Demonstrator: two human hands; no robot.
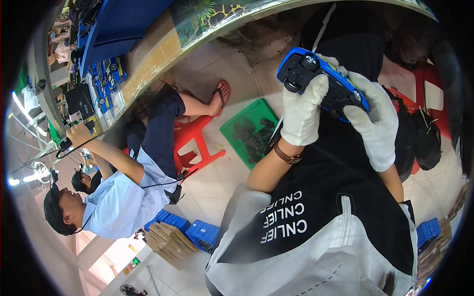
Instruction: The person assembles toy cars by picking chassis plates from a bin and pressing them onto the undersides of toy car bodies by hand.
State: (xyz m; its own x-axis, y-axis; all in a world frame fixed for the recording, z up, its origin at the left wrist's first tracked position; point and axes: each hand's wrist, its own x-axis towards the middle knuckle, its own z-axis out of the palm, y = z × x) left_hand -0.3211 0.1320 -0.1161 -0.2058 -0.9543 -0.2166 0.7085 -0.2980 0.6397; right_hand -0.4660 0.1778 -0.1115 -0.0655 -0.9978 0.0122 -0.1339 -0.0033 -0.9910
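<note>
A blue toy car (335, 91) is held up in front of my body, its black underside and wheels turned toward me. White gloves cover both of my hands. My left hand (305, 111) grips the car's left part, thumb against the underside. The other end is in my right hand (376, 118), with the thumb near a wheel and the fingers behind the body. The gloves hide parts of the car's sides.
A green tray (230, 129) with black parts lies on the floor, beside a red stool (203, 157). At left a co-worker in a light blue shirt (123, 207) sits by the worktable (153, 61), which bears blue toy cars (102, 85). Blue crates (202, 232) and flattened cardboard (168, 244) stand behind.
</note>
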